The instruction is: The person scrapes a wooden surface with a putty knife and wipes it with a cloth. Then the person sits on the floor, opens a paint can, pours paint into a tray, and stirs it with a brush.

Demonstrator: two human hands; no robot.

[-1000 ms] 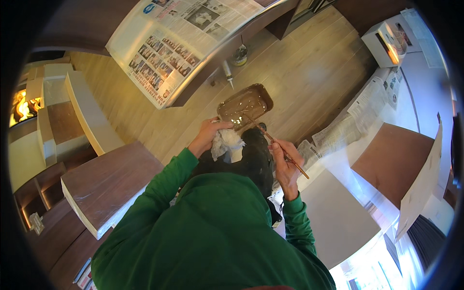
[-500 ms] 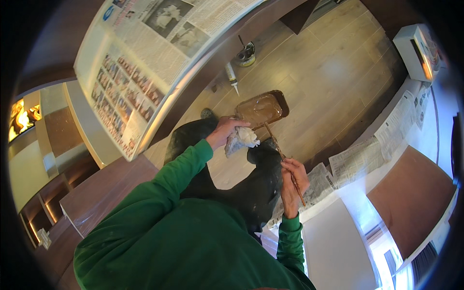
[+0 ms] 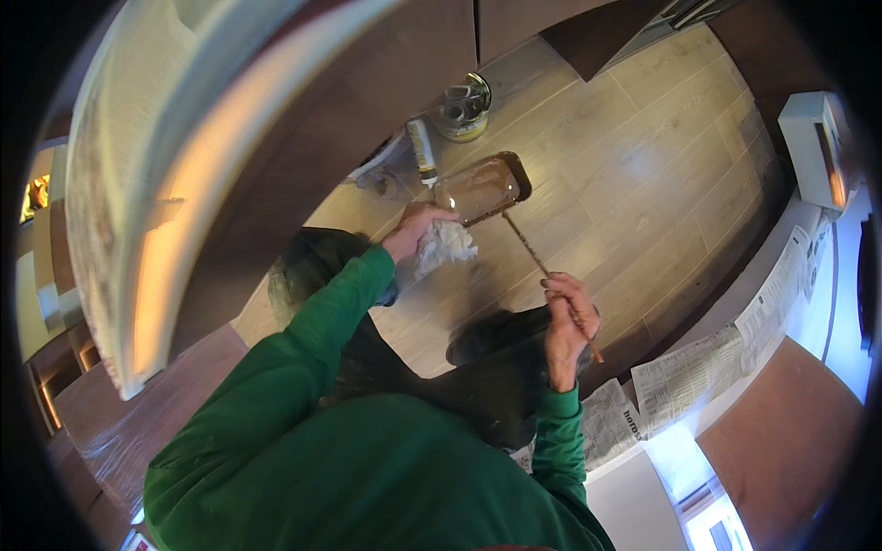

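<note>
My left hand (image 3: 418,231) is closed on a crumpled white rag (image 3: 447,248), close against the near left corner of a tray. The dark-rimmed rectangular tray (image 3: 524,174) holds wet brown paint; whether my fingers also grip it I cannot tell. My right hand (image 3: 568,321) is wrapped round a thin stick (image 3: 528,250) coated in brown. Its far tip is by the tray's near edge, and its other end sticks out below my hand.
Beyond the tray stand a white sealant tube (image 3: 422,151) and an open paint can (image 3: 464,108) on the wooden floor (image 3: 634,165). A large pale-edged panel (image 3: 156,248) juts in at upper left. Newspaper sheets (image 3: 689,381) line the right side, below a white box (image 3: 813,151).
The view has shifted, with the panel at upper left now looming larger and blurred. Both hands have moved apart somewhat, still holding the rag and the stick. My knees are spread wider.
</note>
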